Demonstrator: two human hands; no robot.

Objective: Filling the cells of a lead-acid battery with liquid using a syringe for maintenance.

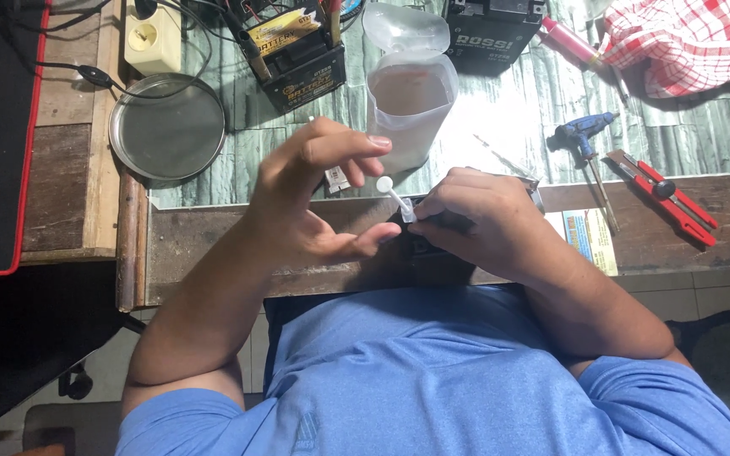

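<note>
Two hands sit at the middle of my view, and I'll work down from the biggest things around them. Largest is the workbench (686, 245), a wooden front edge with a pale green top behind it. At eleven o'clock on it lies a round metal tray (167, 128), and at two o'clock a red-and-white checked cloth (694, 38). A translucent plastic jug (410, 100) with its lid flipped up stands at twelve o'clock, just behind my hands. Left of it is a black battery (302, 63) with clips on its terminals; a second black battery (492, 34) sits to its right at one o'clock. At three o'clock I see a red utility knife (662, 194) and, near it, a blue-handled screwdriver (586, 148).

My left hand (314, 198) is half open, fingers curled and apart, gripping nothing; its lower fingertip reaches toward the black block. My right hand (479, 224) is closed over a small black block (428, 245) at the bench's front edge, dead centre, and pinches the base of a small white plastic tube (393, 196). That tube tilts up toward eleven o'clock, its round end in the gap between both hands.
</note>
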